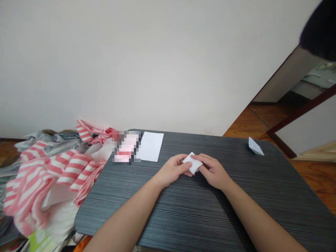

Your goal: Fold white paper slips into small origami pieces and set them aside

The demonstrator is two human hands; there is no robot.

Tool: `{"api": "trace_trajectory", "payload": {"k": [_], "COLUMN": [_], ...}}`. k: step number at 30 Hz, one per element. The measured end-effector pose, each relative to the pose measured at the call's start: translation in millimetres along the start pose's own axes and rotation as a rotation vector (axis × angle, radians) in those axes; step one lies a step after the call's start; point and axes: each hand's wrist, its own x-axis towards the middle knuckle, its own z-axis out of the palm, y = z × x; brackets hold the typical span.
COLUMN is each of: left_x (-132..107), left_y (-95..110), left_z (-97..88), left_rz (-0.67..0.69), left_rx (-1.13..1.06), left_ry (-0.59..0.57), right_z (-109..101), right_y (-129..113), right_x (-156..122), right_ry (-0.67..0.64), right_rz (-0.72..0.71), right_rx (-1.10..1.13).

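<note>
Holding: a folded white paper (193, 163), pinched between both hands.
Left hand (172, 170): fingers curled, grasping the paper's left side.
Right hand (211, 171): fingers bent over its right side.
Paper's place: between the fingertips, over a dark ribbed tabletop (210, 210).
Nearby: a flat white sheet (150, 147) beyond the left hand; a pale folded paper piece (255, 147) far right.

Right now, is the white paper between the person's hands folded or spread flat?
Folded: the white paper forms a small layered diamond between the left hand and right hand, much smaller than the flat white rectangular sheet.
</note>
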Motion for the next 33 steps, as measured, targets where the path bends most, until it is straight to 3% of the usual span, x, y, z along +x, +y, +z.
{"api": "trace_trajectory", "payload": {"k": [4, 9, 16, 33], "left_x": [0.4, 0.9, 1.2, 0.3], "left_y": [-1.7, -3.6, -4.9, -1.0], "left_z": [-0.4, -1.4, -1.8, 1.3], "left_rz": [-0.023, 0.005, 0.002, -0.003], "left_rx": [0.055, 0.080, 0.098, 0.143], "left_ry": [0.005, 0.047, 0.048, 0.068], "right_z": [1.6, 1.6, -2.3, 1.4], "right_y": [-1.0, -0.2, -0.1, -2.6], "right_x": [-1.3, -4.5, -1.7, 0.3], "right_ry": [-0.011, 0.010, -0.052, -0.030], "right_rz": [0.045, 0.151, 0.307, 0.402], "right_rx": [0.033, 0.275, 0.046, 0.070]}}
